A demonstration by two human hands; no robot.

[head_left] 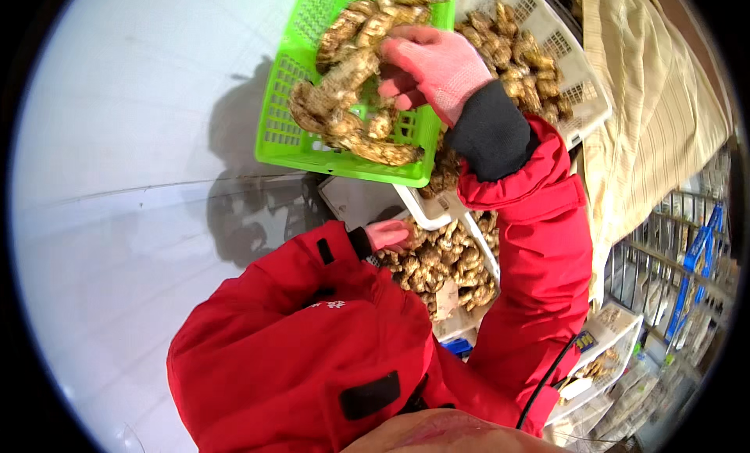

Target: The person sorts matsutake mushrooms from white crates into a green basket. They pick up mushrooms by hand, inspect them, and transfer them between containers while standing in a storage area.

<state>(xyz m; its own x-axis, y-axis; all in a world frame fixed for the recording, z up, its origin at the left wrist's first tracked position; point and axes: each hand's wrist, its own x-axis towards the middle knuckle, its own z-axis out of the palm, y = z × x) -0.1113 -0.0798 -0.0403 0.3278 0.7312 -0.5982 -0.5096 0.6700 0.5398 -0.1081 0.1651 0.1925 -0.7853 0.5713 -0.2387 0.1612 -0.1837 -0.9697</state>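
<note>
Head view: judge mushrooms [340,89] in green basket [344,170] light, firm but easily bruised, best held gently by the stem; note right hand [437,68] curled over them, left hand [388,235] near lower crate [462,323], cannot tell if gripping.

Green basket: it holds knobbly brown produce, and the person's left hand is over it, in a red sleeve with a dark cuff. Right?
One thing's off: the head view shows the right hand over the green basket, not the left. The knobbly brown produce, red sleeve and dark cuff are as you say.
</note>
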